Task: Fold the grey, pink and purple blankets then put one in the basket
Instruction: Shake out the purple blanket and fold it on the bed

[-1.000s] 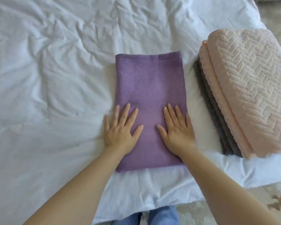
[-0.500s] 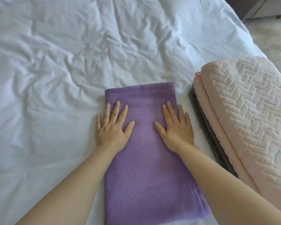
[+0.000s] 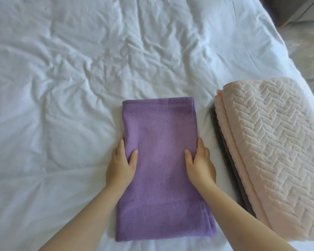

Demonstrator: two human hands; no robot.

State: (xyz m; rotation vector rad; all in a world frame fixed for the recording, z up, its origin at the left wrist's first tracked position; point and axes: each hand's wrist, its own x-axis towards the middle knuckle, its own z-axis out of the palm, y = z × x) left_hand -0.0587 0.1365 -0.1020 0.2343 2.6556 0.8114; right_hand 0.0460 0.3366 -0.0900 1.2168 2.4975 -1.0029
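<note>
Head view looks down on a bed covered by a crumpled white sheet (image 3: 62, 87), which fills the whole left side and runs on under everything else. Near the middle, the left hand (image 3: 121, 169) grips the left long edge of the purple blanket (image 3: 159, 127). Its thumb lies flat on top of the cloth and its fingers curl down over the side, with their tips hidden at or beneath the edge. The purple blanket lies flat on the sheet, folded into a long narrow rectangle that runs away from the person, with stacked layers showing at its near right corner. The right hand (image 3: 201, 165) mirrors the left on the opposite long edge, thumb pressed on top and fingers wrapped down around the side, so both hands hold the blanket at about its mid-length. Just beside the right hand, apart from the purple cloth by a strip of sheet, the grey blanket (image 3: 230, 156) lies folded, showing only as a dark band. The pink blanket (image 3: 272, 142), thick, folded and with a raised zigzag texture, is stacked on top of it at the bed's right edge. Beyond that edge a pale patterned floor (image 3: 308, 57) shows, and a grey piece of furniture (image 3: 288, 9) sits in the top right corner.
</note>
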